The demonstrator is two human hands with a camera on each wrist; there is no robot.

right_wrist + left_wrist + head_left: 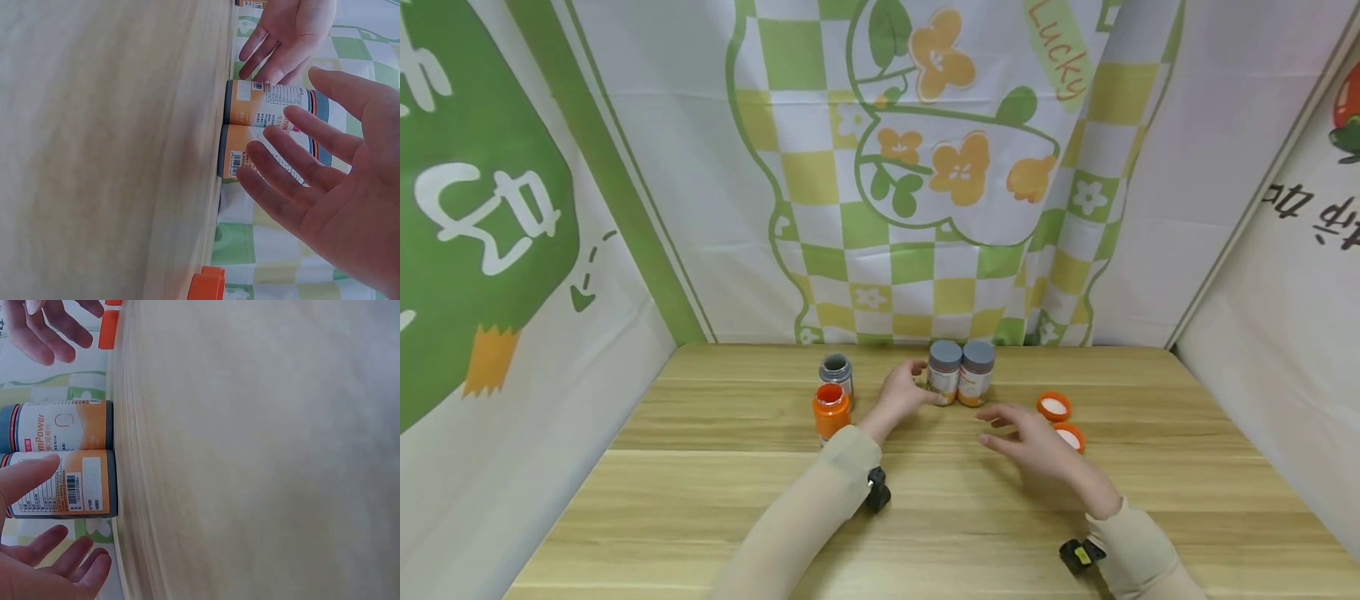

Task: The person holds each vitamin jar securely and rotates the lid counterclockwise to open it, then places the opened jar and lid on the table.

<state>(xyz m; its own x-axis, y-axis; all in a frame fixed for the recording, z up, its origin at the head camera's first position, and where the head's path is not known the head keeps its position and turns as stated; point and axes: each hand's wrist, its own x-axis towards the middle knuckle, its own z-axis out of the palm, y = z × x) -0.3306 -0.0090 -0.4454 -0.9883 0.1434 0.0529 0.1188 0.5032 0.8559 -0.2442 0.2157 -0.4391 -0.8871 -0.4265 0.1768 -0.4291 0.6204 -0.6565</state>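
While the left jar (943,377) stands upright beside the right jar (975,377), the left hand (900,395) is nearer it, just left, fingers wide; the right hand (1030,437) is spread too.

Head cam is high, looking forward and down across most of the bench (970,525) to the printed curtain (917,279), widest view. Wrist cams sit low and near, facing the curtain (both pictures turned sideways); all three share the two grey-lidded jars (943,373), left hand (899,395) and right hand (1032,439).
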